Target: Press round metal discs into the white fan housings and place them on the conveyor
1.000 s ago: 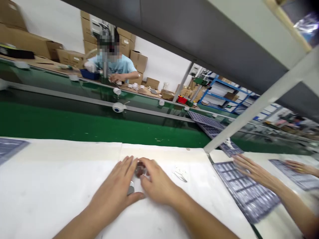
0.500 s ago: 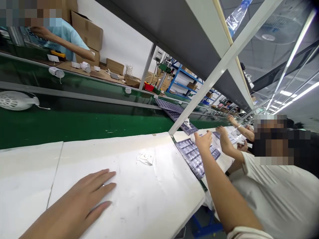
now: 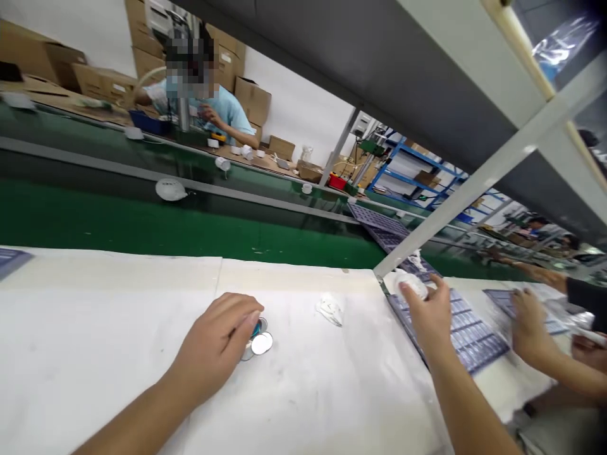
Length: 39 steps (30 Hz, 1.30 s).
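My left hand (image 3: 213,344) lies curled on the white mat (image 3: 104,335), its fingertips against a small group of shiny round metal discs (image 3: 261,343). A bit of blue shows (image 3: 257,328) under my fingers, partly hidden. My right hand (image 3: 429,319) grips a white rounded piece (image 3: 411,284) just above a dark plastic blister tray (image 3: 474,338). A crumpled white scrap (image 3: 329,310) lies on the mat between my hands.
A co-worker's hand (image 3: 528,328) rests on a second tray (image 3: 505,302) at the right. Beyond the mat runs a green conveyor belt (image 3: 142,227). A grey shelf (image 3: 379,57) with a white upright (image 3: 493,167) hangs above. Another person works across the belt among cardboard boxes (image 3: 251,101).
My right hand has moved onto the tray and now holds the white piece. My left hand has come back from the bare mat to the discs. The view has swung back left.
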Tool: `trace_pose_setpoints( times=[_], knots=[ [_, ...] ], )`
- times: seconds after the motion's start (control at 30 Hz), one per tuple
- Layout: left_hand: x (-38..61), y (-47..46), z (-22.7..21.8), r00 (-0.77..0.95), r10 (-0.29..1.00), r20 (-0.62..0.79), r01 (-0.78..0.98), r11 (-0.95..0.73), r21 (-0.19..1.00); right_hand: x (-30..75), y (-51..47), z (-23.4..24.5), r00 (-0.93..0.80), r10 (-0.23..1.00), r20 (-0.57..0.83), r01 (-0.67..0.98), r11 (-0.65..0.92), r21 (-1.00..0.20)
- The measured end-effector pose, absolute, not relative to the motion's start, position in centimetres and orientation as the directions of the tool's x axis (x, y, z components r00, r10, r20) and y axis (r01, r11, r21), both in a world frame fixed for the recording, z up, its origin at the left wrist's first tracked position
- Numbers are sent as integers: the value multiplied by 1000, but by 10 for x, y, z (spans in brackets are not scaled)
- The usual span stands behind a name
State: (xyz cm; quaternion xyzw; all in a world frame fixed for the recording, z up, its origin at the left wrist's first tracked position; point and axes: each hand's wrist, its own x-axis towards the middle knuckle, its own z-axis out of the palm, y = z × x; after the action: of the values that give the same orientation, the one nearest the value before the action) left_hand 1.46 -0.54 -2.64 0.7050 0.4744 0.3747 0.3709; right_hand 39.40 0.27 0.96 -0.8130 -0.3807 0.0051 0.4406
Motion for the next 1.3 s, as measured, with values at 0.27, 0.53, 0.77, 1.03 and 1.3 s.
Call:
trace_pose_setpoints(
  times=[0.27,0.53,0.77,1.03,1.3],
  knots=[
    [16,-20,2,336,913,-233,-513,384,768,181,-17,7,-252,917,310,331,383,-862],
    [1,-6,-3,198,929,-311,-666,361,653,202,3,5,-622,783,-5,723,572,-387],
    [2,-6,-6,146,919,-367,-626,373,685,191,1,-14,-685,721,-106,725,661,-194],
    [6,-13,-3,155,946,-285,-565,321,760,202,-8,18,-502,864,32,492,315,-811],
    [17,-24,-2,184,952,-244,-430,301,851,194,-18,4,-340,916,214,224,300,-927]
  ],
)
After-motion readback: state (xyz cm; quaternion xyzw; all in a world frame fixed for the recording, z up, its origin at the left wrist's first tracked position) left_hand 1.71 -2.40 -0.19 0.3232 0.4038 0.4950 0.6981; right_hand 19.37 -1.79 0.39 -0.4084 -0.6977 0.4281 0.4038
